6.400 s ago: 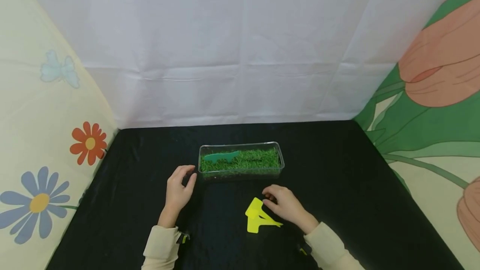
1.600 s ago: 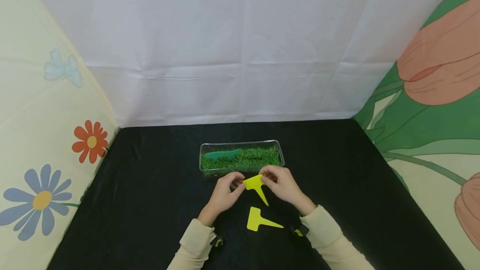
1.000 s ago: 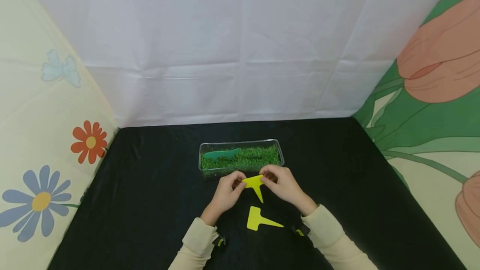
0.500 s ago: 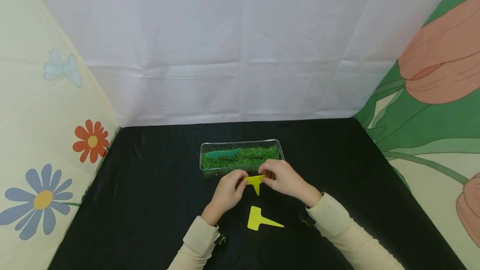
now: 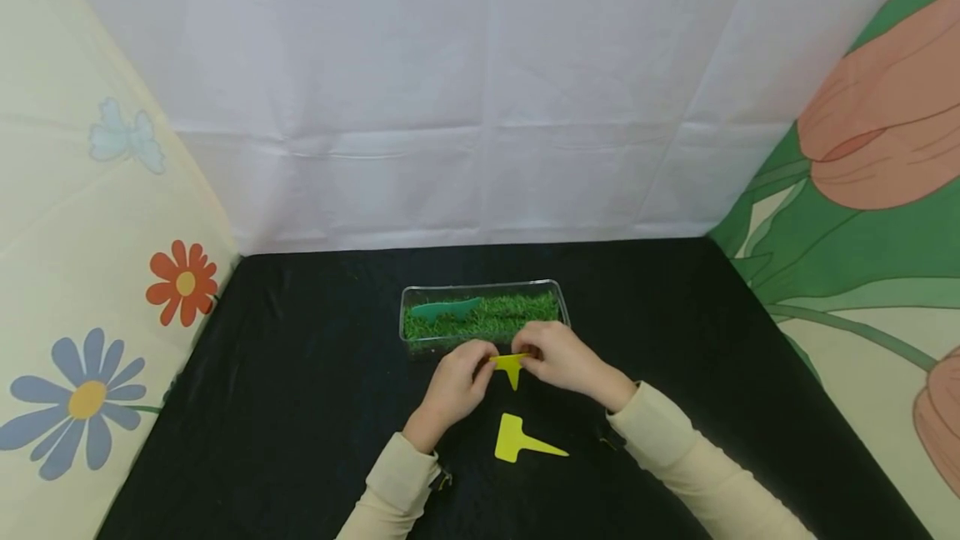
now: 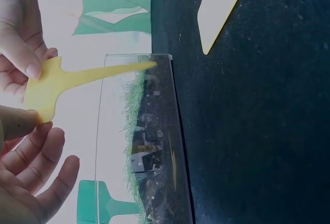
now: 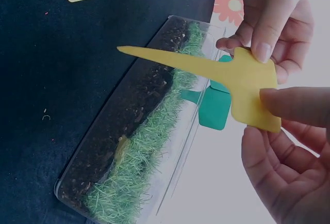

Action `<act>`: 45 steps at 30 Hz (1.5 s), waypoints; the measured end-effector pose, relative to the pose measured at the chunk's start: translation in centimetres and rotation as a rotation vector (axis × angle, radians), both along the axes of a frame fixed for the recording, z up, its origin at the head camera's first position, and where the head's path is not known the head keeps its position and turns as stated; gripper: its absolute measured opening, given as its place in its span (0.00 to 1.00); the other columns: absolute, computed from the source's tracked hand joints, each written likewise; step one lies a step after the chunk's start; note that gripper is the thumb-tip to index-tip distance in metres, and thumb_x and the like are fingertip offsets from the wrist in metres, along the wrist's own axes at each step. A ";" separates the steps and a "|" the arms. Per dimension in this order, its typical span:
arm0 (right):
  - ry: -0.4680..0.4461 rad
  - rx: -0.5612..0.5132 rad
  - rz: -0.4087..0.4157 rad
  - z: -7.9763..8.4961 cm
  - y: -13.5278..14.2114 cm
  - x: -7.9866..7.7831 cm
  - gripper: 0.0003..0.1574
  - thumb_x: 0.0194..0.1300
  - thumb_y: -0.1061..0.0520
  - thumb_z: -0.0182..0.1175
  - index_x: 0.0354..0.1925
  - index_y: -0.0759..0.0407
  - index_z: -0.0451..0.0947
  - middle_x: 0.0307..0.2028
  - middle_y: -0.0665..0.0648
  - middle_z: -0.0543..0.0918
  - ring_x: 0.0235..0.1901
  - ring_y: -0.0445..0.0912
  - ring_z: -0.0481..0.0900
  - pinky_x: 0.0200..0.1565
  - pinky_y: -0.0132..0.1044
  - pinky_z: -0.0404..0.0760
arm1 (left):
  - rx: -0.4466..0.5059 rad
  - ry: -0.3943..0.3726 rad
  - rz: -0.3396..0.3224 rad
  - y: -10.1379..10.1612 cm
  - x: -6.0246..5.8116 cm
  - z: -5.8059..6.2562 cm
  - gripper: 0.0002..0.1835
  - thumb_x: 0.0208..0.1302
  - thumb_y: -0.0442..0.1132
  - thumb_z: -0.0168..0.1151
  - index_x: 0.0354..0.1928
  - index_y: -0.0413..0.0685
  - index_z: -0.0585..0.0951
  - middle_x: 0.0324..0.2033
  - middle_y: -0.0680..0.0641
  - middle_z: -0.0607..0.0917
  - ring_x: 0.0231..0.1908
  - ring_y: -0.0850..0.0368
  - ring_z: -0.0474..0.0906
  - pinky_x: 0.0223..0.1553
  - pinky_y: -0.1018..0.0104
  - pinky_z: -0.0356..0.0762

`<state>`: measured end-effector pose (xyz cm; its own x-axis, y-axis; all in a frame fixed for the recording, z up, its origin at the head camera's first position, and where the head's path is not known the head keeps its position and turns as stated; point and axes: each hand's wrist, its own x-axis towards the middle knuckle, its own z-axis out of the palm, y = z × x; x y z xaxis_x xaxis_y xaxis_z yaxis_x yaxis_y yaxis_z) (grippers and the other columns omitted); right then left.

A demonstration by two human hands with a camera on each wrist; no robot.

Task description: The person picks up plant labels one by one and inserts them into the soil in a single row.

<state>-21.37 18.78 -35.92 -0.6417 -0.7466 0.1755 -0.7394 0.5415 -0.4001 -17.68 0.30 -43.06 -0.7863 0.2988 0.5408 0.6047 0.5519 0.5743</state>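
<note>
Both hands pinch one yellow T-shaped plant label (image 5: 511, 363) by opposite ends of its wide head. My left hand (image 5: 453, 382) has its thumb and fingers on the left end, and my right hand (image 5: 562, 359) grips the right end. The pointed stem (image 7: 170, 59) hangs toward me, in front of the clear planter box (image 5: 427, 347). Green grass (image 5: 517, 313) over dark soil (image 7: 103, 157) fills that box. Green labels (image 7: 214, 110) stand in the grass toward its left end. Another yellow plant label (image 5: 513, 437) lies flat on the table, nearer me.
Black cloth (image 5: 300, 398) covers the table. A white sheet (image 5: 375, 107) hangs behind it, with flower-printed cloths (image 5: 183, 282) at the sides. The box's thin clear walls rise just beyond my hands.
Two yellow labels lay overlapping on the table beside my empty hands; one has been lifted between both hands. Over the last second its stem has swung, looking shorter from above, and my right forearm has shifted.
</note>
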 end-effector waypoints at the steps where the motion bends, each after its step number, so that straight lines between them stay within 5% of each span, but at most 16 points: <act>1: -0.010 0.003 -0.002 0.0 0.0 0.0 0.08 0.53 0.69 0.62 0.30 0.58 0.79 0.27 0.52 0.77 0.24 0.39 0.73 0.27 0.30 0.73 | 0.001 0.007 -0.002 0.0 0.0 0.0 0.02 0.60 0.30 0.58 0.34 0.45 0.77 0.28 0.51 0.77 0.26 0.62 0.71 0.28 0.70 0.72; 10: -0.030 0.001 0.009 -0.1 0.0 0.0 0.08 0.53 0.70 0.61 0.29 0.57 0.78 0.26 0.50 0.77 0.24 0.39 0.73 0.27 0.30 0.73 | 0.025 0.029 0.001 0.0 -0.1 -0.1 0.05 0.57 0.29 0.61 0.33 0.45 0.77 0.27 0.52 0.77 0.26 0.62 0.72 0.29 0.71 0.73; 26: 0.000 -0.002 -0.007 0.2 0.4 -0.3 0.08 0.53 0.69 0.62 0.30 0.57 0.78 0.27 0.50 0.78 0.24 0.38 0.72 0.27 0.31 0.73 | 0.130 -0.053 0.038 -2.5 0.4 -1.1 0.08 0.58 0.29 0.60 0.40 0.38 0.78 0.32 0.48 0.80 0.31 0.59 0.77 0.31 0.63 0.77; 45: 0.079 -0.055 -0.019 2.3 0.8 -1.1 0.07 0.51 0.69 0.63 0.30 0.59 0.79 0.28 0.52 0.80 0.25 0.39 0.73 0.28 0.31 0.75 | 0.277 0.102 0.194 -7.7 0.4 -2.1 0.10 0.51 0.21 0.61 0.37 0.32 0.78 0.28 0.45 0.80 0.27 0.55 0.77 0.28 0.64 0.77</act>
